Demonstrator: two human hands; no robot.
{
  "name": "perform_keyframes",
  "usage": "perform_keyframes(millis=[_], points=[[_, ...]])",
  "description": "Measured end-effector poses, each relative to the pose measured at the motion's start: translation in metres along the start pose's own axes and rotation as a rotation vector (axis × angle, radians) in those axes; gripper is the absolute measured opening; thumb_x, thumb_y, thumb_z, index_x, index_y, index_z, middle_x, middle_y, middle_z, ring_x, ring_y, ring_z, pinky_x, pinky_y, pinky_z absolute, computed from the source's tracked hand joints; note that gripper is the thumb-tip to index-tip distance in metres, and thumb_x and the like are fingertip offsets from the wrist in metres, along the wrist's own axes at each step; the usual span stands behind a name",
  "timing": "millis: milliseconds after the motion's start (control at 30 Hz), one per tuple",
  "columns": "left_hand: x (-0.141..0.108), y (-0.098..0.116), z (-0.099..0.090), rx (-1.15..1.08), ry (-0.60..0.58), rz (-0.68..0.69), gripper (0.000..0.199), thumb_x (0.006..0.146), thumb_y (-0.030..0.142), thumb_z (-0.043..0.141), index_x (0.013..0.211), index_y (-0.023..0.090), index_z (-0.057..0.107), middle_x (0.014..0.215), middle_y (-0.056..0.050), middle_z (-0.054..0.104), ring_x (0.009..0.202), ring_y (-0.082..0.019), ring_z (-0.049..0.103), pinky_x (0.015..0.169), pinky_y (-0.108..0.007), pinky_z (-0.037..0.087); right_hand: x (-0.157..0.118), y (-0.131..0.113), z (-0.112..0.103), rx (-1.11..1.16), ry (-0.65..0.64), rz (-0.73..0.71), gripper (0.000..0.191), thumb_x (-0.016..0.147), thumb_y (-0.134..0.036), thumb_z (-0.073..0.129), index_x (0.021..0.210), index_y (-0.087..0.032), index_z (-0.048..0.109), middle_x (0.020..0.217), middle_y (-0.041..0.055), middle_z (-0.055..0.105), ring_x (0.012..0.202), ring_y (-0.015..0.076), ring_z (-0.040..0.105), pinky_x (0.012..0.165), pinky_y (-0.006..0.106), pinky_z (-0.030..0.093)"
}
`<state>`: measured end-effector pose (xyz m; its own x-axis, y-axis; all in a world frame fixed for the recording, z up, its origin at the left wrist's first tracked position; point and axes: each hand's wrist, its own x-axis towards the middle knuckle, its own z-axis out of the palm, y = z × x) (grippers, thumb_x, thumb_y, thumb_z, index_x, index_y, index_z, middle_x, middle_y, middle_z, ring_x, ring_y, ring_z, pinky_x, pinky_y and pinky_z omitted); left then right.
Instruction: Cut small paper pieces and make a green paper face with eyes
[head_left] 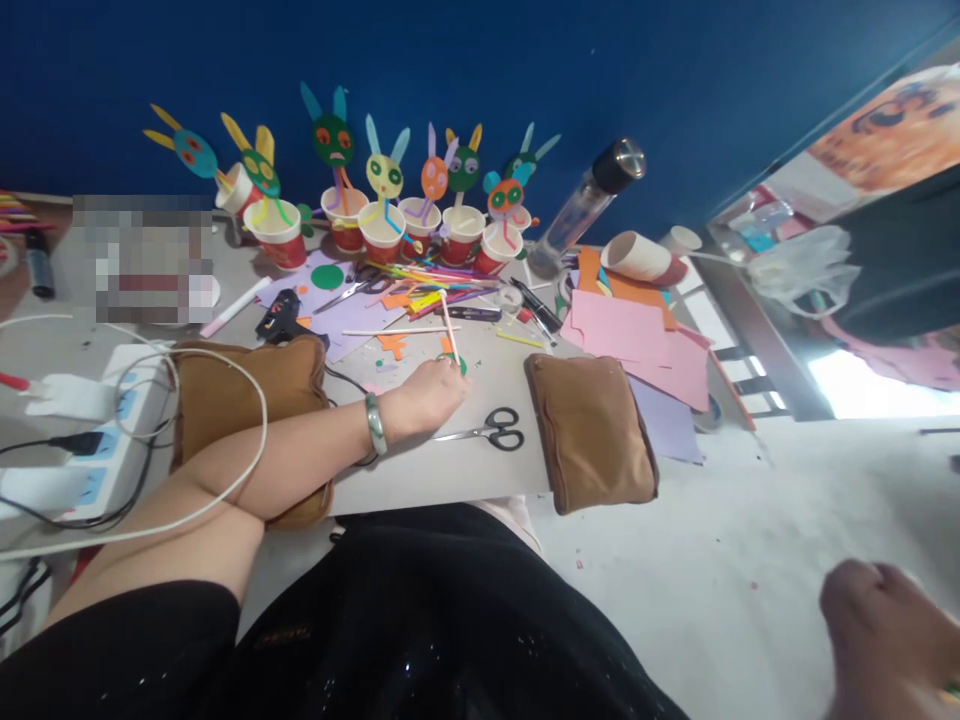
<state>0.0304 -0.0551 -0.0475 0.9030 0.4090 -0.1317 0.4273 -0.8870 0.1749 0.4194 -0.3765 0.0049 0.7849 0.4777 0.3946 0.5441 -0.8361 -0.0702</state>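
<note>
My left hand (431, 395), with a jade-coloured bangle at its wrist, is over the middle of the table. Its fingers are closed around the lower end of a thin pale pink stick (450, 328) that points upward. A small green paper disc (459, 364) shows at the fingertips; whether it is joined to the stick I cannot tell. Scissors (499, 430) with black handles lie just below this hand. Off to the lower right, away from the table, my right hand (874, 625) is blurred with its fingers curled in, and anything inside it is hidden.
Paper cups (382, 235) bearing paper rabbit-eared figures line the blue wall. A glue gun (281, 318), coloured sticks and paper scraps lie before them. Brown cushions (596, 435) flank the workspace. A glass bottle (574, 215), pink paper (622, 330) and a power strip (124, 430) with loose cables are nearby.
</note>
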Motion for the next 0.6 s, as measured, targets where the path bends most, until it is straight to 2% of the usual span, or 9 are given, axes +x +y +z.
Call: perform_keyframes(millis=[33,67,133,200,267,367,400,467,600], points=[[0.000,0.000,0.000,0.006,0.000,-0.001,0.032,0.096,0.003,0.041,0.104,0.002,0.072,0.104,-0.022,0.071,0.100,-0.028,0.067,0.078,-0.037,0.052,0.011,-0.014,0.012,0.097,0.035,0.060,0.039,0.086,-0.047,0.038,0.050,-0.035,0.047,0.047,0.0192,0.044,0.078,0.0440,0.072,0.059,0.057,0.031],[0.001,0.000,0.001,0.010,-0.004,-0.003,0.032,0.096,0.003,0.041,0.104,0.002,0.072,0.104,-0.022,0.071,0.100,-0.028,0.067,0.078,-0.037,0.053,0.020,-0.035,0.021,0.214,0.019,0.016,0.033,0.087,-0.045,0.041,0.056,-0.035,0.050,0.059,0.0196,0.060,0.086,0.0407,0.074,0.065,0.056,0.040],[0.002,0.000,0.001,0.013,-0.012,-0.015,0.031,0.095,0.003,0.042,0.104,0.003,0.072,0.103,-0.022,0.071,0.100,-0.028,0.067,0.079,-0.037,0.053,0.033,-0.096,0.033,0.355,-0.102,-0.237,0.023,0.085,-0.042,0.051,0.067,-0.032,0.059,0.082,0.0176,0.075,0.089,0.0356,0.075,0.076,0.051,0.051],[0.002,0.001,-0.002,0.014,-0.030,-0.038,0.027,0.093,0.002,0.046,0.102,0.003,0.072,0.104,-0.022,0.070,0.099,-0.027,0.066,0.079,-0.037,0.053,0.040,-0.170,0.044,0.467,-0.306,-0.610,0.024,0.089,-0.045,0.054,0.083,-0.028,0.070,0.095,0.0138,0.080,0.093,0.0312,0.075,0.086,0.045,0.056],[0.001,0.002,-0.007,0.010,-0.055,-0.054,0.025,0.092,0.001,0.048,0.101,0.004,0.071,0.105,-0.021,0.070,0.096,-0.026,0.066,0.077,-0.036,0.052,0.043,-0.244,0.057,0.443,-0.485,-0.930,0.035,0.096,-0.046,0.049,0.102,-0.024,0.075,0.107,0.0115,0.080,0.100,0.0282,0.075,0.091,0.041,0.056],[-0.001,0.003,-0.012,0.001,-0.059,-0.043,0.025,0.093,0.002,0.047,0.100,0.004,0.071,0.103,-0.020,0.070,0.093,-0.026,0.066,0.075,-0.035,0.052,0.050,-0.325,0.078,0.133,-0.521,-1.179,0.040,0.102,-0.031,0.042,0.123,-0.017,0.072,0.124,0.0142,0.077,0.109,0.0266,0.072,0.092,0.037,0.053],[-0.001,0.003,-0.013,0.003,-0.052,-0.041,0.025,0.093,0.002,0.047,0.100,0.004,0.071,0.103,-0.020,0.070,0.093,-0.025,0.066,0.074,-0.035,0.052,0.053,-0.343,0.084,-0.013,-0.519,-1.222,0.039,0.102,-0.029,0.043,0.126,-0.017,0.071,0.128,0.0149,0.075,0.112,0.0274,0.071,0.090,0.037,0.053],[0.000,0.002,-0.013,0.017,-0.047,-0.042,0.026,0.092,0.001,0.047,0.100,0.005,0.071,0.103,-0.020,0.071,0.093,-0.025,0.067,0.074,-0.034,0.052,0.059,-0.365,0.094,-0.091,-0.533,-1.240,0.034,0.100,-0.025,0.047,0.120,-0.016,0.073,0.126,0.0164,0.075,0.111,0.0293,0.071,0.085,0.036,0.051],[0.001,0.001,-0.011,0.026,-0.058,-0.038,0.029,0.091,-0.001,0.046,0.104,0.004,0.071,0.105,-0.020,0.071,0.096,-0.025,0.068,0.077,-0.035,0.055,0.060,-0.384,0.102,-0.249,-0.528,-1.307,0.033,0.102,-0.020,0.042,0.112,-0.011,0.073,0.118,0.0211,0.076,0.107,0.0302,0.071,0.079,0.034,0.047]])
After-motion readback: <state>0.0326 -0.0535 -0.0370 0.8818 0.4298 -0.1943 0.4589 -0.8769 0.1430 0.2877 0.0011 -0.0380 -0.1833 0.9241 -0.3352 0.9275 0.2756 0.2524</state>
